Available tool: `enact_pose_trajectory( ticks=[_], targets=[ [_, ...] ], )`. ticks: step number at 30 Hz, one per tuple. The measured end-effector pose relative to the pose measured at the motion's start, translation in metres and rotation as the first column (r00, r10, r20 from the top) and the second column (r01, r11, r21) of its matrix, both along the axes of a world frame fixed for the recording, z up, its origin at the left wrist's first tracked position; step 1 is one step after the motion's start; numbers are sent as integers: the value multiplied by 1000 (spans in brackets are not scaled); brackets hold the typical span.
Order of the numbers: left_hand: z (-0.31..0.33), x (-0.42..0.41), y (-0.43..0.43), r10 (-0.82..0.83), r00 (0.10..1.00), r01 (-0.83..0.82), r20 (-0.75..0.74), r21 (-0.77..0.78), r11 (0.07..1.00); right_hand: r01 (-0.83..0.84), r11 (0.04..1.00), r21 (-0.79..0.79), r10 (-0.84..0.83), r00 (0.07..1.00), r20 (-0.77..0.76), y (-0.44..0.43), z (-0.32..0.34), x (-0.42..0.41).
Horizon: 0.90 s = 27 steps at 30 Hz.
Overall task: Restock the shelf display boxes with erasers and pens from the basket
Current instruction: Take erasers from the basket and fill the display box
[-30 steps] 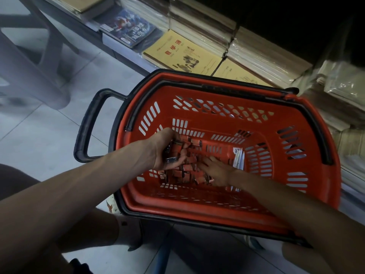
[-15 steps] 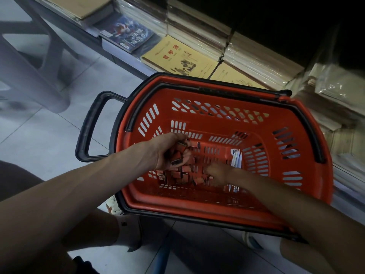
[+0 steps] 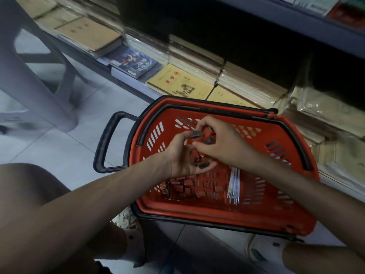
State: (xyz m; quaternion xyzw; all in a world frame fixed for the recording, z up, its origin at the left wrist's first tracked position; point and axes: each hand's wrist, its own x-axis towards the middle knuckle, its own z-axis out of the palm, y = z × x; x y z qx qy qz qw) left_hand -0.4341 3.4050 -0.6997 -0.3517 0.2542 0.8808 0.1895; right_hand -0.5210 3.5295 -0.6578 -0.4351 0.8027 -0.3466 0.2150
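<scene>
A red plastic basket [image 3: 221, 211] with a black handle stands on the floor in front of me. Several small red erasers [image 3: 184, 187] lie on its bottom at the left, and a bundle of white pens [image 3: 234, 184] lies to their right. My left hand [image 3: 183, 157] is raised above the basket, palm up, cupping several erasers, with one pinched at its fingertips. My right hand [image 3: 221, 143] meets it from the right, its fingers curled round erasers at the top of that pile.
A low shelf [image 3: 126, 76] behind the basket carries stacked notebooks, a yellow exercise book [image 3: 177, 84] and wrapped paper packs. A grey plastic stool [image 3: 33, 76] stands at the left on the tiled floor. My knees and shoes show at the bottom.
Both hands have risen out of the basket bottom with erasers and come together above it. The camera has tilted up, showing more of the shelf.
</scene>
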Motion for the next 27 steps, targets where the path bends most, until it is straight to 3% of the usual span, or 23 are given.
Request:
enact_pose_trajectory(
  ticks=[3, 15, 17, 19, 21, 22, 24, 26, 27],
  targets=[
    [5, 0, 3, -2, 999, 2, -53, 6, 1000, -48, 999, 11, 48, 997, -58, -7, -5, 13],
    [14, -3, -6, 177, 980, -175, -95, 28, 984, -83, 981, -178, 88, 996, 17, 0, -5, 11],
    [12, -5, -7, 220, 972, -220, -79, 19, 975, 10, 968, -252, 33, 985, 169, 2, -5, 12],
    [11, -6, -10, 279, 957, -276, -72, 53, 960, 219, 914, -341, -94, 933, 348, 4, -8, 5],
    [9, -7, -11, 287, 954, -282, -88, 66, 957, 358, 863, -357, -246, 914, 321, 11, -26, -12],
    [8, -7, -12, 282, 955, -278, -93, 56, 959, 382, 870, -311, -302, 912, 276, 16, -41, -22],
    [5, -7, -12, 278, 956, -276, -88, 36, 960, 327, 943, -66, -305, 925, 225, 33, -83, -40],
    [3, -7, -12, 259, 962, -258, -86, 24, 966, 89, 957, 278, -159, 958, 239, 54, -131, -49],
    [1, -7, -12, 237, 967, -238, -89, 8, 971, -50, 895, 442, -46, 978, 203, 64, -155, -50]
  ],
)
